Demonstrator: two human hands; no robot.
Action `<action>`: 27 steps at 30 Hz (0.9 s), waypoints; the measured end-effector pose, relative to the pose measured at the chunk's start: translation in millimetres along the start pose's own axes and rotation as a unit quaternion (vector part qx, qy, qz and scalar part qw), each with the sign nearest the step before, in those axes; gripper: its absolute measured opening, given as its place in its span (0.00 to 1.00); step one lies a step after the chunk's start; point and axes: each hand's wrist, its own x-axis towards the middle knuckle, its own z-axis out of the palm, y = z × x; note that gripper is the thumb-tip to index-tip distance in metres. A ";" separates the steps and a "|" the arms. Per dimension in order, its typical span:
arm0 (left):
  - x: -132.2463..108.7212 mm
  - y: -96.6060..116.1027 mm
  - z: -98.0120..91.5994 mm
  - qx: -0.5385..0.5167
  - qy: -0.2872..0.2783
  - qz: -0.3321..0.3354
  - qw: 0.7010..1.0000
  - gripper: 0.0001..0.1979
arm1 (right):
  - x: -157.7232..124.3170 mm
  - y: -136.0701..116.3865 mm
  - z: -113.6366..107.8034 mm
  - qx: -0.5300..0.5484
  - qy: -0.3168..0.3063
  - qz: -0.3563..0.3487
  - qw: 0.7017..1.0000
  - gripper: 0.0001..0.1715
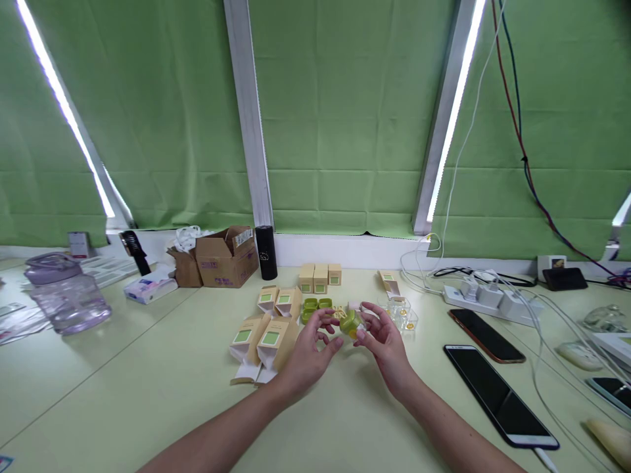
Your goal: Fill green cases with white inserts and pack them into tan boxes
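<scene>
We note the small green-and-clear container (350, 324) just above the bench (350, 427), between both hands. Our right hand (387, 347) pinches it; our left hand (308, 351) curls alongside, grip unclear to us. Cartons (277, 336) sit left, clear cups (409, 320) right.

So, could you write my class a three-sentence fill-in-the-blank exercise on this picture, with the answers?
1. Between the left hand and right hand is a small item, mostly coloured ____.
2. As pictured, the black cylinder stands to the ____ of the cardboard box.
3. The purple-tinted bottle stands on the picture's ____ side.
Answers: green; right; left.
</scene>
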 end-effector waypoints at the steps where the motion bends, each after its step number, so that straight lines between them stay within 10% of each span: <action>1: -0.5 0.0 0.1 0.002 -0.003 0.002 1.000 0.27 | 0.2 1.2 -0.1 -0.017 0.003 -0.008 1.000 0.40; 27: -3.8 0.9 -3.4 0.126 -0.007 0.024 0.992 0.21 | -2.0 9.1 3.8 -0.088 -0.059 -0.005 0.994 0.35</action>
